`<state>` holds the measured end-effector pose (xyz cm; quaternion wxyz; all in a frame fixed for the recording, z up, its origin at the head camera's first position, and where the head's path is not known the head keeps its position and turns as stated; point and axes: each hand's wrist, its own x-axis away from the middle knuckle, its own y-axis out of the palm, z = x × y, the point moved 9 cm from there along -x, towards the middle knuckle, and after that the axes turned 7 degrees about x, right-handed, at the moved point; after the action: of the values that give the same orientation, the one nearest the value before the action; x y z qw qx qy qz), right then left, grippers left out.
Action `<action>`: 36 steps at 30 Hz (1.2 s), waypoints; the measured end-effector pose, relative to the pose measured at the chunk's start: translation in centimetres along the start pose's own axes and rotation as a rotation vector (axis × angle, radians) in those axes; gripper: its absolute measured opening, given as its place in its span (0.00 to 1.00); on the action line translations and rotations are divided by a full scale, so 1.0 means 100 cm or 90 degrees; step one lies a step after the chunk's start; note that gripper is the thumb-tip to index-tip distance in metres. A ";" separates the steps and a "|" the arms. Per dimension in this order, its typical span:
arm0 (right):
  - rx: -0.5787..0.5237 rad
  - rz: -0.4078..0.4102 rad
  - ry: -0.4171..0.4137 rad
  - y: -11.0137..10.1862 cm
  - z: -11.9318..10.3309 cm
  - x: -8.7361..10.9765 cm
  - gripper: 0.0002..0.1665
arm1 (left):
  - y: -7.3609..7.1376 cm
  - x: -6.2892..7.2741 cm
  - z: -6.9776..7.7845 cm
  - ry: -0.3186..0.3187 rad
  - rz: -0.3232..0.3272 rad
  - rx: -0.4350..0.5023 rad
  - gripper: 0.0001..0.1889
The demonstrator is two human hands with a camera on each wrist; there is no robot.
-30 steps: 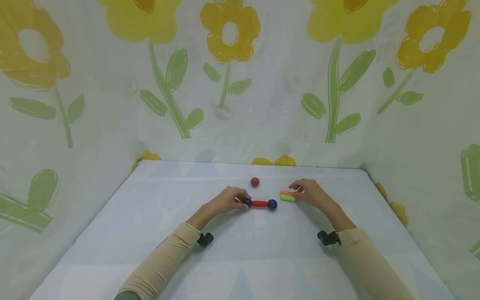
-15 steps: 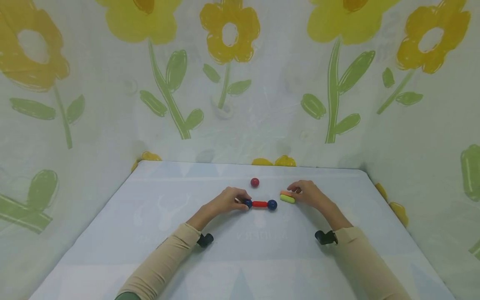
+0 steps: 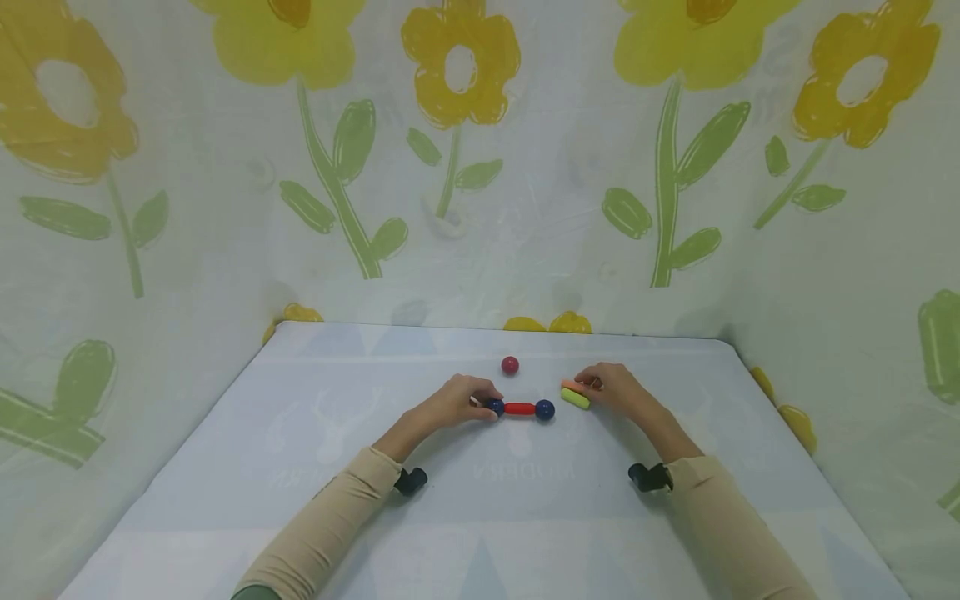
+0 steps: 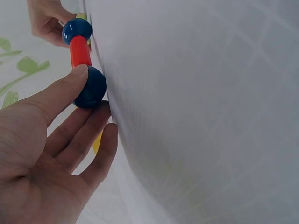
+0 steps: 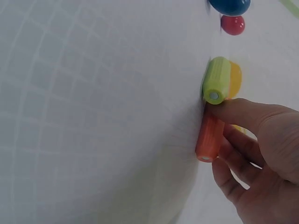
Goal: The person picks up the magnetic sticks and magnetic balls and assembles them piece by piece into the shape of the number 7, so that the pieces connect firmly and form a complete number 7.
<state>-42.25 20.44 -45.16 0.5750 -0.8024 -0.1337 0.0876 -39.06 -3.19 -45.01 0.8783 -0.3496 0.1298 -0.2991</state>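
My left hand (image 3: 459,400) pinches a dark blue ball (image 4: 91,88) between thumb and fingers. A red magnetic rod (image 3: 520,408) joins that ball to a second blue ball (image 3: 545,409), all in one line on the table. My right hand (image 3: 615,389) pinches an orange magnetic rod (image 5: 211,133), thumb on the near side and fingers behind. Right against it lies a lime-green magnetic rod (image 3: 575,398), with a silver disc at its visible end in the right wrist view. A red ball (image 3: 510,365) stands apart, farther back. My right thumb hides part of the orange rod.
The white table (image 3: 450,500) ends at a back edge close to a flower-printed curtain (image 3: 525,183), which also encloses both sides. A small black wrist camera (image 3: 411,481) sits at the left cuff, another black camera (image 3: 649,477) at the right.
My right hand has come slightly left and its fingers have drawn in on the orange rod. The lime-green rod has turned to a slant. My left hand keeps its place on the blue ball.
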 end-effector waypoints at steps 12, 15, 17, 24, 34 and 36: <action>0.007 0.030 -0.036 -0.005 -0.007 0.003 0.15 | 0.000 0.000 -0.004 0.004 0.000 0.004 0.17; 0.011 0.027 -0.036 -0.005 -0.009 0.003 0.15 | 0.000 -0.002 -0.005 0.005 0.001 0.003 0.17; 0.008 0.029 -0.031 -0.004 -0.008 0.002 0.15 | 0.000 -0.002 -0.006 0.006 0.003 0.002 0.17; 0.001 0.041 -0.025 -0.003 -0.004 0.001 0.16 | -0.002 -0.001 -0.003 0.009 0.002 0.008 0.16; -0.012 0.071 -0.044 -0.010 -0.005 0.006 0.17 | -0.002 -0.002 -0.001 0.006 0.001 0.007 0.17; -0.018 0.077 -0.044 -0.011 -0.006 0.007 0.18 | -0.002 -0.001 -0.001 0.008 0.000 0.009 0.16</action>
<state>-41.58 20.49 -43.92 0.5523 -0.8135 -0.1062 0.1480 -39.31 -3.30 -44.93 0.8799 -0.3415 0.1336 -0.3022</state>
